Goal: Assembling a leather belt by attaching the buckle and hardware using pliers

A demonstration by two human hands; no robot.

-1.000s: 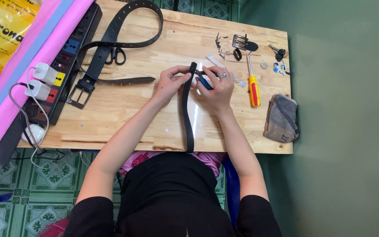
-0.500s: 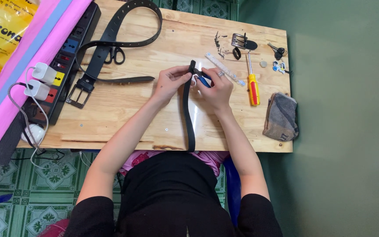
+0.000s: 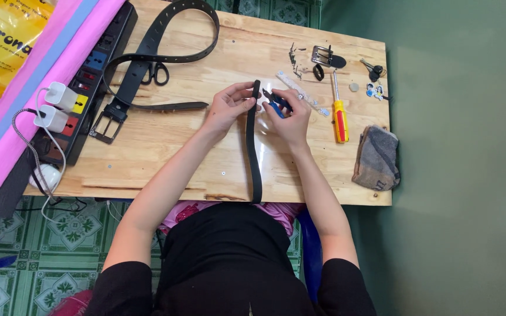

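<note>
— Black leather, that narrow strap (image 3: pixel 253 149): where does it lie?

— Lengthwise on the pale wooden tabletop (image 3: pixel 165 146), from the near edge up to the hands. The left hand (image 3: pixel 228 107) pinches its far end between thumb and fingertips. The right hand (image 3: pixel 290 117) is closed around small blue-handled pliers (image 3: pixel 275 103), their tip just beside that same end.

— So how should the work on the end go well?

— My judgement: keep the left pinch close to the tip so the leather cannot twist, and bring the pliers in square to the strap, not slanted. Whether the pliers already touch the leather I cannot tell; the fingers hide the tip.

— Anything nearby to mind?

— A yellow-handled screwdriver (image 3: pixel 339 113) lies just right of the right hand, and a clear plastic ruler (image 3: pixel 300 93) runs behind it. A silver metal buckle (image 3: pixel 323 56) sits further back. A wider black belt with a square buckle (image 3: pixel 147 76) loops at the left, with black scissors (image 3: pixel 158 73) on it, well apart from the hands. Keeping elbows low would avoid sweeping the small parts away.
</note>
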